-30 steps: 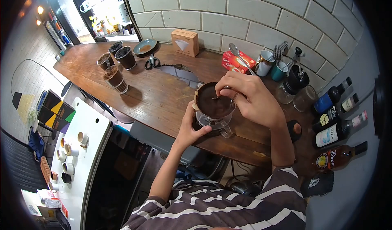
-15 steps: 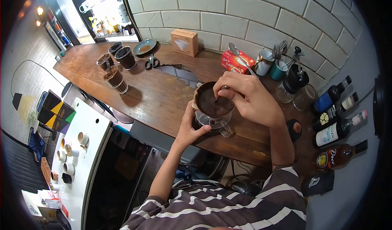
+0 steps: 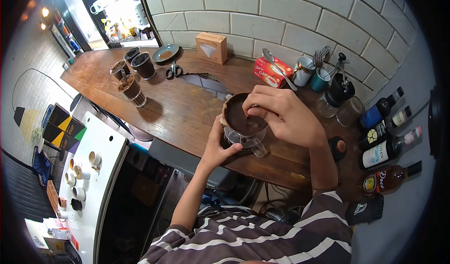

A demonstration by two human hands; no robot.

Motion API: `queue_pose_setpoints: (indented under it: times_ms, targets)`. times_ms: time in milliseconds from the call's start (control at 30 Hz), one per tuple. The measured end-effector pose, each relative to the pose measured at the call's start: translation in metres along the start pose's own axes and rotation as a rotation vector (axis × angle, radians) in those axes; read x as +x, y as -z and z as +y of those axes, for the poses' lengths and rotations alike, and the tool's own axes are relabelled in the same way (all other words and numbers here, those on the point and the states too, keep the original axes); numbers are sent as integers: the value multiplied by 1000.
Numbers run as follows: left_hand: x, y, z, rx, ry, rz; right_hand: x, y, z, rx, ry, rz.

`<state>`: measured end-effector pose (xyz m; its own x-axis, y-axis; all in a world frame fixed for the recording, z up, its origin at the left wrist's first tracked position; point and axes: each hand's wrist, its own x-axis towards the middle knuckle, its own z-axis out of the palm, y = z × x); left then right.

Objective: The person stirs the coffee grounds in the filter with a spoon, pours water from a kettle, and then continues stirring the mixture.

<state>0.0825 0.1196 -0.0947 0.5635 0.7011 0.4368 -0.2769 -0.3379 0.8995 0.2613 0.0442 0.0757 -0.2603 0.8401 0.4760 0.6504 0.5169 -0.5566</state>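
**Brown wooden worktop (image 3: 178, 118) below a pale brick wall (image 3: 229, 3)**

At far left, small cups (image 3: 94, 158) dot a white-topped table (image 3: 105, 179). Tumblers of dark grounds (image 3: 136, 95) cluster toward the worktop's left end; an orange-brown cardboard box (image 3: 206, 53) stands by its back edge. The left hand (image 3: 220, 144) wraps thumb and fingers around a clear, handled dripper (image 3: 251, 141) (brimming with dark brown grounds) near the front edge. Above it, the right hand (image 3: 283, 111) pinches a thin, mostly hidden implement (image 3: 255, 106). Dark glass bottles (image 3: 377, 114) line the right edge.
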Motion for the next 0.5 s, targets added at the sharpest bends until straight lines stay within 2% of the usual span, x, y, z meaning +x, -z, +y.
queue_pose_setpoints:
  times_ms: [67,300,367,500]
  targets:
    - [0,1,0,0,1,-4,1,-1,0,19,45,61]
    - [0,-1,2,6,4,2,0,-2,2,3,30,19]
    - [0,-1,2,-5,18,11,1,-3,2,13,38,82]
    - [0,2,-4,64,-11,13,1,0,-1,-27,5,21]
